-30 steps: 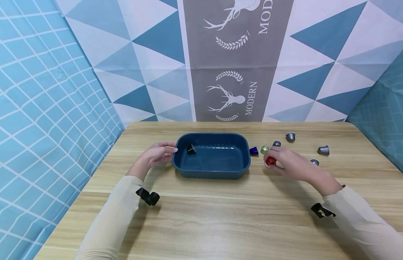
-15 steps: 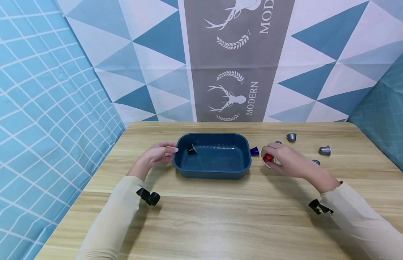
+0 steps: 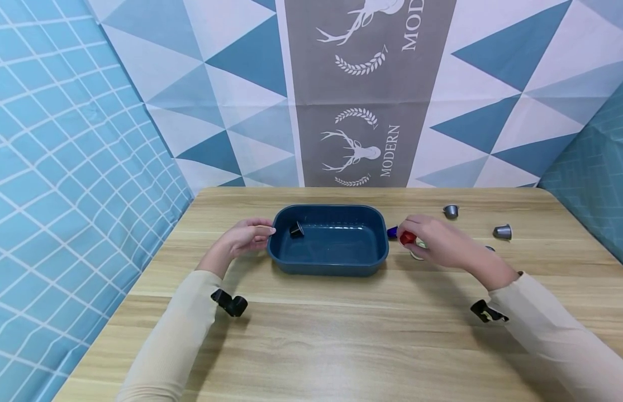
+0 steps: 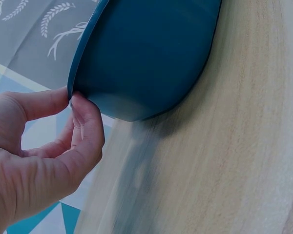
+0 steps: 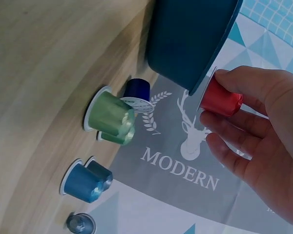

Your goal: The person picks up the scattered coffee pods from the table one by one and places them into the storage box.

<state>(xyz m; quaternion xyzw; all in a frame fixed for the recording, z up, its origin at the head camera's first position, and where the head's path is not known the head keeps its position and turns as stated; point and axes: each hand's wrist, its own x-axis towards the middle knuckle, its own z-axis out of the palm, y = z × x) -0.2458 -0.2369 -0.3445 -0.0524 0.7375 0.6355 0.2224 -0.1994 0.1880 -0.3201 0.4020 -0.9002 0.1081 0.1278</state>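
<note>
My right hand [image 3: 442, 241] pinches a red coffee capsule [image 5: 223, 99] between thumb and fingers, held above the table just right of a dark blue rectangular tub [image 3: 327, 269]. On the tub's left end, my left hand [image 4: 51, 146] pinches the rim between thumb and fingertips. Inside the tub, toward its left side, lies a black coffee capsule [image 3: 296, 229]. Below the red one in the right wrist view are a dark blue capsule [image 5: 137, 89] and two green capsules, the nearer green capsule [image 5: 106, 113] standing on its wide rim. In the head view the right hand partly hides these.
Two blue capsules, one blue capsule [image 5: 81, 183] in front, and a grey capsule [image 5: 81, 223] stand farther off. Toward the table's back right lie a grey capsule [image 3: 450, 211] and a silver capsule [image 3: 503, 231]. A patterned cloth [image 3: 351, 139] hangs behind the wooden table [image 3: 311, 346].
My right hand has lifted the red capsule and moved left toward the tub, passing over the green capsules. The left hand stays at the tub's rim.
</note>
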